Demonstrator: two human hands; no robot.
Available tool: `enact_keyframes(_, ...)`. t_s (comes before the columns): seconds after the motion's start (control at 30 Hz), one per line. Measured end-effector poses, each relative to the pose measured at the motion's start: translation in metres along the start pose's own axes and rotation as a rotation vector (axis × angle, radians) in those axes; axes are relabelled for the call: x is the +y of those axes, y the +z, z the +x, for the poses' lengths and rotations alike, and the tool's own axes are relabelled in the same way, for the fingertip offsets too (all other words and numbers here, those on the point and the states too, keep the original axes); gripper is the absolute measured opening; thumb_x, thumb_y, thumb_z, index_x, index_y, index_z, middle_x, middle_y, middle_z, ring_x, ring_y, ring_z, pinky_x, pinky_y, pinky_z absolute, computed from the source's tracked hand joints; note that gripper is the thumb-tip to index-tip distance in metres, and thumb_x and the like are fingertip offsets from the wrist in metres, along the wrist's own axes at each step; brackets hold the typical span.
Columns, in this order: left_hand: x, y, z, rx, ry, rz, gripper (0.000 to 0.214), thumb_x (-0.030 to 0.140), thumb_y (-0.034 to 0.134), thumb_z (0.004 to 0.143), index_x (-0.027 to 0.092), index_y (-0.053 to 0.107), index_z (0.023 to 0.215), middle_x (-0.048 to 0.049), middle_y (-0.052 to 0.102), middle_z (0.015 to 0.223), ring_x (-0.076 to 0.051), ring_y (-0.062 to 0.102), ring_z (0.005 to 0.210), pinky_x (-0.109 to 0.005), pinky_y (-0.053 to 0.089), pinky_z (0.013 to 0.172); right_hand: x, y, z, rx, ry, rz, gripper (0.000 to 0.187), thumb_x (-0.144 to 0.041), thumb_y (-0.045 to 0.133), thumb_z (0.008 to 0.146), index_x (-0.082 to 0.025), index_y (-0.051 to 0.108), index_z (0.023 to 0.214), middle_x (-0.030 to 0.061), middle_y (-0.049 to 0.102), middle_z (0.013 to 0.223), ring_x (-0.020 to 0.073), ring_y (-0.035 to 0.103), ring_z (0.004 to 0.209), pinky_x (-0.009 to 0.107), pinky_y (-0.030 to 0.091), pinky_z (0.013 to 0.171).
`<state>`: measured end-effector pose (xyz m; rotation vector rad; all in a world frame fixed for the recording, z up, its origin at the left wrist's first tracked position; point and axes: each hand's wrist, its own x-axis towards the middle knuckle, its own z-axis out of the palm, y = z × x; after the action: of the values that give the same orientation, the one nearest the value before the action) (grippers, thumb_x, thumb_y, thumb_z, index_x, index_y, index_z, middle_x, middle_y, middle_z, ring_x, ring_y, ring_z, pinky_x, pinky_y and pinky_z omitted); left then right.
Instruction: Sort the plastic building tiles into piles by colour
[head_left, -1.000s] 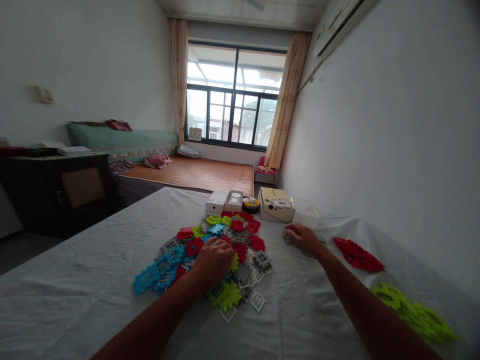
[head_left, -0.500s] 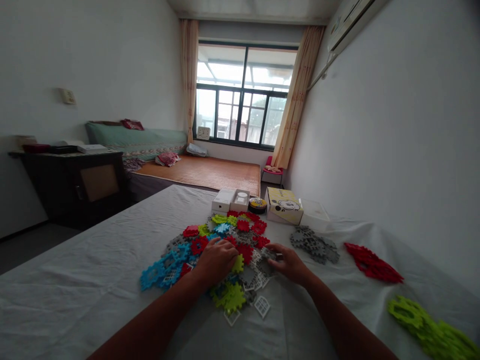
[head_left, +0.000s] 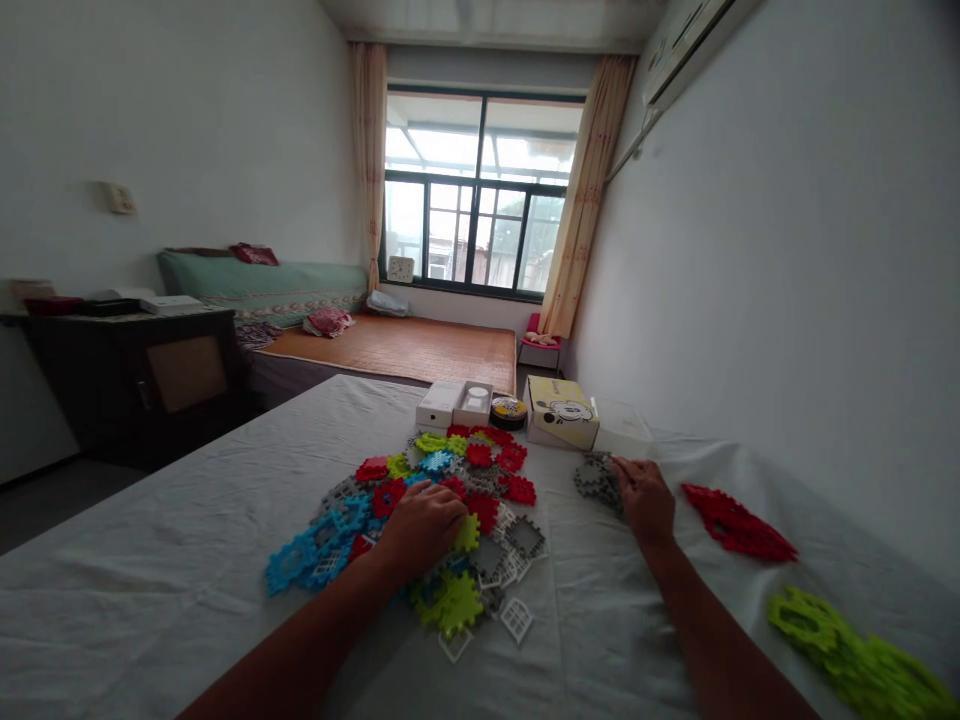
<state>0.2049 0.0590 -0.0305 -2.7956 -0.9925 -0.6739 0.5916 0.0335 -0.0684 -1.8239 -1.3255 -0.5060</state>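
My left hand (head_left: 424, 522) lies palm down on a mixed pile of toothed plastic building tiles, its fingers loosely spread over them. Around it are red tiles (head_left: 484, 512), blue tiles (head_left: 294, 562), lime-green tiles (head_left: 455, 600) and a grey open-centred tile (head_left: 525, 537). White window-lattice pieces (head_left: 517, 620) rest at the pile's near edge. To the right, my right hand (head_left: 646, 497) is at a separate heap of grey tiles (head_left: 595, 476), fingers closed together on a grey tile at its edge. The fingers hide most of that tile.
Red tiles (head_left: 739, 522) and lime-green tiles (head_left: 855, 650) form separate heaps at the right on the white cloth (head_left: 187, 520). White boxes (head_left: 439, 405), a round tin (head_left: 508, 411), a yellow cartoon box (head_left: 562, 412) and a clear container (head_left: 621, 425) line the far edge.
My right hand has moved right, from the mixed pile's edge to the grey heap. My left hand stays on the mixed pile. The view has shifted slightly.
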Motion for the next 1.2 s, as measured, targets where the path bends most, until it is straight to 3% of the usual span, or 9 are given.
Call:
enact_keyframes(0.13,0.000,0.000,0.000,-0.007,-0.001,-0.007,0.020,0.024,0.049,0.089,0.022,0.066,0.080,-0.0024,0.068,0.086,-0.017,0.059,0.084,-0.032,0.038,0.083,0.011,0.007,-0.006,-0.080,-0.077,-0.069,0.040,-0.043,0.040,0.089,-0.020,0.069,0.105,0.0112,0.063,0.103,0.0246,0.055,0.096,0.036,0.042,0.089)
enact_keyframes(0.27,-0.001,0.002,-0.001,-0.001,-0.001,-0.007,0.018,0.023,0.050,0.089,0.022,0.066,0.080,-0.0018,0.068,0.087,-0.017,0.059,0.084,-0.032,0.037,0.083,-0.023,0.005,-0.009,-0.122,-0.088,0.035,0.039,-0.043,0.048,0.085,-0.019,0.067,0.110,0.0125,0.063,0.111,0.0268,0.056,0.097,0.041,0.042,0.090)
enact_keyframes(0.4,-0.002,0.002,-0.002,0.001,0.003,-0.013,0.019,0.023,0.049,0.089,0.022,0.066,0.082,-0.0025,0.068,0.088,-0.017,0.059,0.085,-0.032,0.037,0.083,-0.083,-0.002,-0.024,-0.580,-0.223,0.446,0.034,-0.047,0.051,0.085,-0.024,0.070,0.103,0.0065,0.068,0.098,0.0189,0.062,0.075,0.032,0.049,0.073)
enact_keyframes(0.53,-0.002,0.001,-0.002,-0.022,-0.010,-0.026,0.018,0.025,0.049,0.089,0.023,0.067,0.085,-0.0019,0.068,0.089,-0.018,0.058,0.087,-0.033,0.036,0.085,-0.115,-0.006,-0.041,-0.870,-0.415,0.536,0.052,-0.049,0.074,0.065,-0.026,0.066,0.111,0.0063,0.067,0.107,0.0221,0.060,0.093,0.032,0.048,0.082)
enact_keyframes(0.6,-0.002,0.000,-0.001,-0.040,-0.013,-0.027,0.018,0.025,0.049,0.089,0.024,0.067,0.086,-0.0019,0.068,0.089,-0.018,0.058,0.088,-0.034,0.036,0.085,-0.117,-0.007,-0.044,-0.889,-0.425,0.496,0.055,-0.044,0.076,0.063,-0.024,0.066,0.113,0.0077,0.067,0.107,0.0229,0.060,0.095,0.033,0.046,0.084)
enact_keyframes(0.77,-0.003,0.001,-0.001,-0.038,-0.004,-0.036,0.019,0.025,0.048,0.090,0.024,0.067,0.086,-0.0021,0.068,0.088,-0.017,0.059,0.087,-0.033,0.036,0.084,-0.106,-0.003,-0.037,-0.856,-0.266,0.463,0.031,-0.038,0.050,0.085,-0.020,0.070,0.100,0.0044,0.071,0.086,0.0182,0.062,0.074,0.028,0.045,0.069)
enact_keyframes(0.97,-0.006,0.002,-0.001,-0.008,-0.018,-0.023,0.018,0.024,0.049,0.089,0.024,0.067,0.085,-0.0022,0.069,0.089,-0.018,0.059,0.087,-0.034,0.037,0.085,-0.083,0.010,-0.031,-0.718,-0.015,0.411,0.040,-0.042,0.053,0.080,-0.017,0.063,0.111,0.0017,0.067,0.071,0.0156,0.058,0.059,0.028,0.045,0.061)
enact_keyframes(1.1,-0.006,-0.003,0.000,0.007,-0.032,-0.012,0.020,0.022,0.048,0.089,0.025,0.068,0.086,-0.0018,0.069,0.090,-0.018,0.060,0.088,-0.034,0.038,0.086,-0.072,0.009,-0.026,-0.627,-0.082,0.330,0.032,-0.039,0.057,0.077,-0.018,0.068,0.099,0.0084,0.069,0.095,0.0185,0.063,0.075,0.033,0.047,0.077)
enact_keyframes(1.2,-0.007,-0.005,0.000,0.032,-0.033,-0.010,0.019,0.022,0.049,0.088,0.025,0.068,0.086,-0.0015,0.070,0.089,-0.018,0.061,0.089,-0.034,0.039,0.087,-0.070,0.000,-0.022,-0.677,-0.163,0.307,0.035,-0.037,0.059,0.076,-0.019,0.067,0.105,0.0097,0.067,0.103,0.0205,0.062,0.085,0.034,0.046,0.082)
